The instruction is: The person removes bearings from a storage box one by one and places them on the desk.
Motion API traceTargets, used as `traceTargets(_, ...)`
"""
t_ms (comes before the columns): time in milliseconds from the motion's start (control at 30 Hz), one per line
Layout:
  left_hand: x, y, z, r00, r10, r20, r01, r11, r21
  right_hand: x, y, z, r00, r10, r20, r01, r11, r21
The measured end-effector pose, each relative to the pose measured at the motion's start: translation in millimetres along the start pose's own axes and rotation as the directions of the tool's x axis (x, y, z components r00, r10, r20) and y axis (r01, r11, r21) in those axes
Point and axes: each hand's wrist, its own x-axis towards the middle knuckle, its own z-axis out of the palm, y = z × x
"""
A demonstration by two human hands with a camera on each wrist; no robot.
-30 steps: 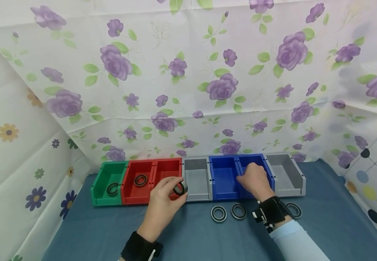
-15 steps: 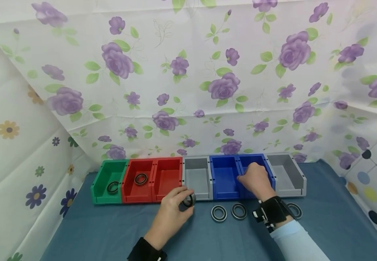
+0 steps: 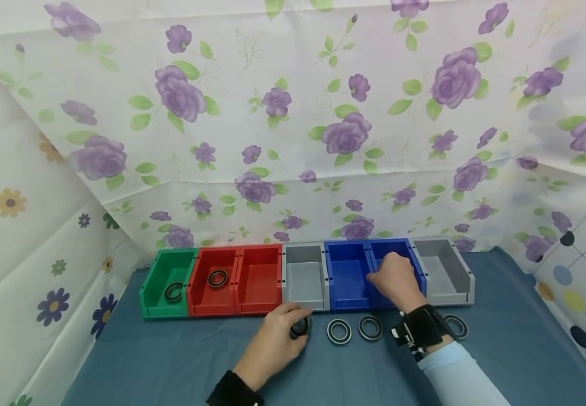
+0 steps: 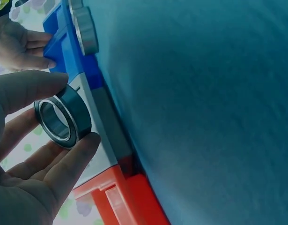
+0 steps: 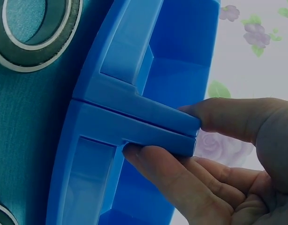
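My left hand pinches a ball bearing between thumb and fingertips. It holds the ring on edge, low over the cloth in front of the left grey bin. In the head view the fingers cover part of the bearing. My right hand is at the two blue bins. In the right wrist view its thumb and a finger pinch the two side walls where these bins meet. Two more bearings lie flat before the blue bins, one left and one right.
A green bin, two red bins and another grey bin complete the row against the flowered backdrop. One bearing sits in the green bin, another in the left red one. A further bearing lies by my right wrist.
My left hand has carried its bearing rightward and down, from in front of the right red bin to the cloth before the left grey bin. The right hand stays at the blue bins.
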Motion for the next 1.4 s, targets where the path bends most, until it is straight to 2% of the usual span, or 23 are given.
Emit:
traceTargets(233,0.9,-0.6,7.5,0.998,0.029,0.05,-0.034,0.996,0.087,1,1,0,1.0,0.008,0.0,-0.008,1.0,0.0)
traceTargets(667,5.1,0.9,15.7,0.988,-0.033,0.153,0.014,0.993,0.12,3,1,1,1.0,0.002,0.008,-0.002,1.0,0.012)
traceTargets(967,6.8,-0.2,19.1,0.99,-0.02,0.137,0.0,0.989,0.15,3,1,1,1.0,0.022,0.017,-0.022,1.0,0.011)
traceTargets(1400,9.5,2.3,18.1,0.986,-0.052,0.159,0.022,0.983,0.183,3,2,1,1.0,0.013,0.018,-0.013,1.0,0.014)
